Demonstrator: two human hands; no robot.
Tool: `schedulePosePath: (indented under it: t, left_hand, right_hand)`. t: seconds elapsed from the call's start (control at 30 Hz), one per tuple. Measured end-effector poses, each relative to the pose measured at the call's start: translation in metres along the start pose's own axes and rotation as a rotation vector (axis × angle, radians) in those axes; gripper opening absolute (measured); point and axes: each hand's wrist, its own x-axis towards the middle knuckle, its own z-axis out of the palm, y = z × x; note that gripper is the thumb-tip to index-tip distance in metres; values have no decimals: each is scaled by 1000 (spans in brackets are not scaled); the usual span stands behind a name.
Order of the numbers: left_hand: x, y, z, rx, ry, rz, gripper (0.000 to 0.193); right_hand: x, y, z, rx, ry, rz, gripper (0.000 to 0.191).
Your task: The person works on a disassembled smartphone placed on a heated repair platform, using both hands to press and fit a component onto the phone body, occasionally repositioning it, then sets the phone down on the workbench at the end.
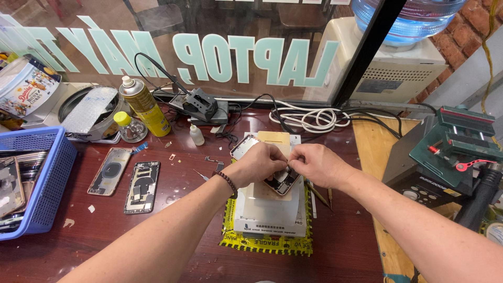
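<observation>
Phone housing (283,181), flat, rectangular, pinched by both hands.

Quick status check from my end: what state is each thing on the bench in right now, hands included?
Left hand: pinching at the opened phone.
Right hand: pinching at the same spot.
Opened phone: open, insides up, on the white pad.
White pad: flat on the table.
Two phone shells: opened, lying flat, untouched.
Spray can: upright, nozzle on.
Small bottle: upright, capped.
Blue basket: holds flat parts.
White cable: coiled.
</observation>
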Motion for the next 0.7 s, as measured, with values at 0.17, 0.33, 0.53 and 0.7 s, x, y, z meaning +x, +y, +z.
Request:
schedulePosePath:
  t: [0.17,0.33,0.53,0.7]
  left_hand:
    - [0,-2,-1,35,-10,13,18]
    - [1,-2,-1,46,-17,5,18]
    - [2,-4,-1,40,-26,15,18]
    - [2,-3,-1,29,-24,0,18]
  right_hand:
    - [9,8,0,29,-67,-10,21]
    - [15,13,-1,97,-131,44,23]
    - [15,13,-2,151,-158,80,21]
    - [14,10,-4,267,-185,164,20]
